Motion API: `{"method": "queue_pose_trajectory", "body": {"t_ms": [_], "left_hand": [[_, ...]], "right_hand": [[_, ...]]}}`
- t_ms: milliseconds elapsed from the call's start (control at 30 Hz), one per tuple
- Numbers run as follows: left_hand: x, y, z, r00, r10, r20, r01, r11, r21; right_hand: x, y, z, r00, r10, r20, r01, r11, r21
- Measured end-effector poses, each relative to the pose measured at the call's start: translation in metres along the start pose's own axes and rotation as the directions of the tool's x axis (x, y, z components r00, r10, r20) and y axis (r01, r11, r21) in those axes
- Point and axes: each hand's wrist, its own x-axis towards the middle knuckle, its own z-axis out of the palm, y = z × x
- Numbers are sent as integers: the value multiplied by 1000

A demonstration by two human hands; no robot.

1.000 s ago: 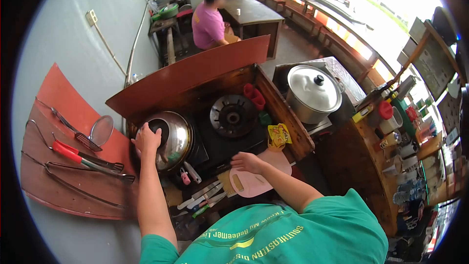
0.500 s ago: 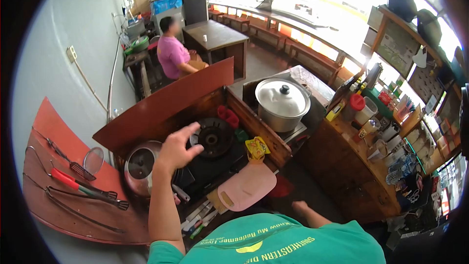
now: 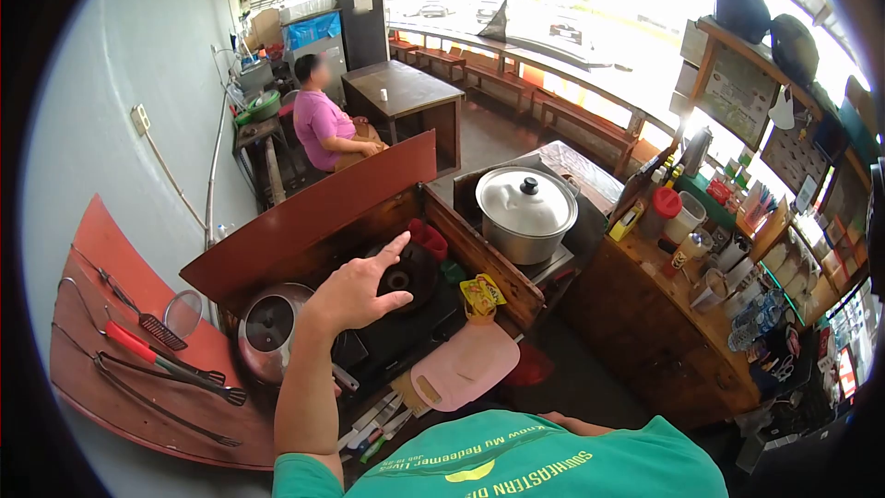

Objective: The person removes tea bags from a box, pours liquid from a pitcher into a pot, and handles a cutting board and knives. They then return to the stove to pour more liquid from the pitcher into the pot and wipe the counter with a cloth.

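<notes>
My left hand (image 3: 355,293) is stretched over the black stove (image 3: 392,323), fingers and thumb apart, holding nothing. Beneath and beyond it is the round burner (image 3: 406,278), partly covered by the hand. A lidded pan with a glass centre (image 3: 267,325) stands left of my wrist. Right of the burner sit red cloth-like items (image 3: 428,238) and a yellow packet (image 3: 481,297). A pink cutting board (image 3: 466,367) lies at the stove's near side, with several knives (image 3: 373,424) beside it. Of my right hand (image 3: 556,419) only a sliver shows at my waist; its fingers are hidden by my shirt.
A large lidded pot (image 3: 527,210) stands beyond the wooden partition. Utensils hang on the red panel (image 3: 166,387) at left. A cluttered wooden counter (image 3: 645,314) runs along the right. Farther back, a person in pink (image 3: 323,124) sits by a table (image 3: 401,88).
My left hand has moved a little right and now covers more of the burner. The right hand has drawn in against my body, mostly out of sight. The view has shifted slightly.
</notes>
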Motion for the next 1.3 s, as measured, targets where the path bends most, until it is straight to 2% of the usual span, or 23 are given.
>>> {"method": "queue_pose_trajectory", "body": {"t_ms": [67, 133, 167, 233, 267, 300, 333, 367, 433, 500, 633, 700, 767, 833, 900, 967, 1000, 1033, 1067, 1100, 1167, 1233, 1300], "left_hand": [[-9, 4, -9, 999, -1, -33, 0, 1000, -15], [-20, 4, -14, 990, 114, -85, -138, 908, -395], [-27, 9, -16, 991, 107, -86, -133, 908, -397], [-38, 18, -23, 971, 108, -214, -237, 570, -787], [-38, 19, -25, 931, 92, -352, -350, 491, -798], [-38, 18, -29, 930, 83, -359, -351, 496, -794], [-38, 15, -31, 842, -73, -534, -463, 410, -786], [-38, 12, -31, 709, -241, -663, -579, 338, -742], [-46, -9, -31, 607, -482, -631, -559, 305, -771], [-54, -25, -31, 569, -623, -537, -531, 219, -818], [-63, -15, -44, 541, -621, -568, -527, 275, -804], [-67, -5, -55, 553, -542, -633, -549, 335, -766], [-66, 12, -67, 553, -532, -642, -513, 390, -765], [-68, 22, -76, 681, -352, -642, -410, 543, -733], [-67, 30, -75, 714, -319, -623, -387, 562, -731], [-67, 28, -70, 888, -213, -407, -112, 760, -641], [-67, 29, -64, 935, -160, -318, -41, 838, -545], [-68, 31, -55, 969, -125, -215, 19, 900, -435], [-70, 28, -45, 993, 11, -121, -50, 945, -323], [-69, 26, -36, 990, 141, -19, -142, 967, -209], [-72, 31, -21, 968, 47, 245, 15, 970, -243], [-70, 42, -7, 879, -154, 450, 277, 935, -223], [-70, 0, 47, 931, 8, 365, 99, 958, -271]], "right_hand": [[18, 0, 1, 1000, -3, -1, 3, 1000, -8], [50, 8, 1, 999, -34, 34, 37, 995, -96], [38, 0, 0, 999, -31, 38, 35, 994, -102], [21, -24, -6, 998, 5, 61, 7, 981, -195], [35, -18, -1, 998, -51, 21, 54, 979, -195], [48, -10, -1, 998, -44, 36, 50, 977, -207], [44, -13, -4, 998, -41, 46, 50, 973, -226], [40, -18, -8, 998, -39, 54, 51, 968, -245], [31, -24, -12, 997, -42, 65, 59, 959, -277], [24, -29, -13, 996, -50, 74, 70, 948, -310], [13, -33, -14, 994, -67, 88, 95, 925, -367], [7, -32, -14, 993, -72, 97, 105, 913, -394], [2, -34, -16, 991, -87, 103, 123, 897, -425], [-2, -35, -17, 989, -103, 106, 140, 880, -454], [-6, -35, -18, 987, -118, 112, 158, 859, -487], [-15, -38, -20, 984, -135, 119, 178, 837, -518], [-21, -41, -21, 982, -143, 122, 187, 826, -532], [-25, -43, -22, 980, -154, 130, 200, 811, -550], [-29, -46, -22, 977, -167, 134, 213, 794, -570], [-30, -50, -24, 974, -179, 136, 225, 782, -581], [-33, -54, -25, 970, -203, 137, 244, 759, -604], [-43, -59, -29, 960, -235, 155, 280, 752, -596], [-45, -52, -36, 931, -304, 200, 364, 778, -512]]}}
